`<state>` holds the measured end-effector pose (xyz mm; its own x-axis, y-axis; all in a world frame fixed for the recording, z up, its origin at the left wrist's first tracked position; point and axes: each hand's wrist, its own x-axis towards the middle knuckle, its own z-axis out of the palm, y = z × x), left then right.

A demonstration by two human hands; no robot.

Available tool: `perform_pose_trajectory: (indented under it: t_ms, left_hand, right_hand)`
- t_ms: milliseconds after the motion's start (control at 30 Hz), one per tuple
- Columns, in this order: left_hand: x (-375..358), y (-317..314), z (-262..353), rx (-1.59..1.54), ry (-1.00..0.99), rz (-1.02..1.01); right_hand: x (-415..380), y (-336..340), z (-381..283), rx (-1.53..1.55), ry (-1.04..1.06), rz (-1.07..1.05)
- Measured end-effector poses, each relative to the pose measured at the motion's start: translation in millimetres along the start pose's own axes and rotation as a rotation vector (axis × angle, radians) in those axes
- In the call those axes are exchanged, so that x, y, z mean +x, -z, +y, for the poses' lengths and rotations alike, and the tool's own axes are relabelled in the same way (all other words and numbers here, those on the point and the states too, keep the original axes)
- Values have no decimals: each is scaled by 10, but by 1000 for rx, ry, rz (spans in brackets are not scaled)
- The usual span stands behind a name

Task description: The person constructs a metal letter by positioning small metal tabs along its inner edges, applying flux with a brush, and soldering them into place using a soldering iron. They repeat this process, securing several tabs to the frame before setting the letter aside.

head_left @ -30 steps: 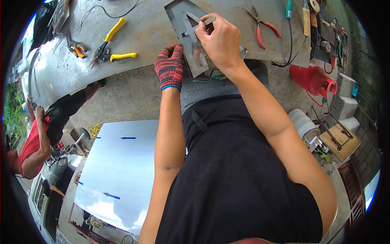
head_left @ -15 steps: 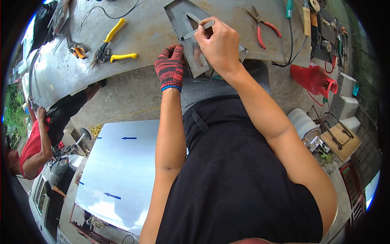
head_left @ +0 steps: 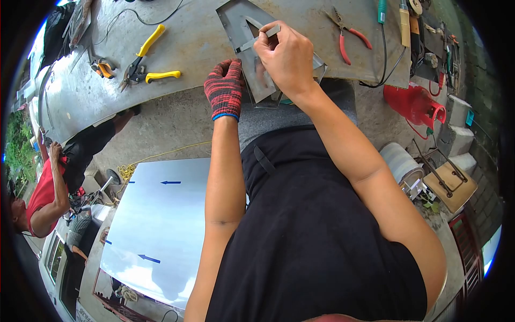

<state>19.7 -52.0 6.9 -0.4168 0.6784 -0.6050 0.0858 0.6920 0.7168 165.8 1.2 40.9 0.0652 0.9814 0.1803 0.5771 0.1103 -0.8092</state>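
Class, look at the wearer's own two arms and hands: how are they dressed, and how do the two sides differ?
The left hand wears a knitted glove, striped red and black, with blue edging at the wrist. The right hand is ungloved. Both forearms are bare, without sleeves or watch.

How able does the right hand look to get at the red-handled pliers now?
Probably yes: the pliers lie uncovered on the table, just right of the right hand, though it would likely need to release the metal strip first.
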Motion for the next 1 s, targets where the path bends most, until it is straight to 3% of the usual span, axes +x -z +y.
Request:
perform_pose_trajectory:
  t_ms: [167, 233, 267, 333, 367, 633, 667, 800, 867, 933, 1000]
  left_hand:
    - [17, 16, -38, 13, -10, 0]
    - [26, -13, -30, -6, -31, -14]
    - [15, -18, -29, -34, -23, 4]
    - [9, -19, -64, -78, -28, 7]
    - [25, -19, -84, -68, -28, 15]
    - [47, -1, -90, -47, 2, -2]
    - [44, -4, -81, -53, 8, 6]
    - [36, -14, -45, -32, 25, 16]
    - [32, -26, -43, -52, 20, 19]
    - [13, -16, -66, -71, 25, 26]
    - [22, -19, -65, -68, 4, 20]
  right_hand:
    - [147, 159, -72, 9, -10, 33]
    - [385, 345, -63, 50, 65, 198]
    - [557, 505, -54, 31, -19, 200]
    - [1004, 801, -30, -38, 15, 320]
    - [1218, 916, 30, -88, 32, 430]
    - [2298, 957, 1074, -473, 4, 458]
    - [2275, 998, 942, -424, -154, 348]
    - [2287, 1153, 1459, -417, -236, 249]
    - [2105, 1382, 1591, -465, -255, 317]
    - [1814, 1586, 1737, -646, -272, 367]
    - [1564, 1713, 2042, -804, -294, 284]
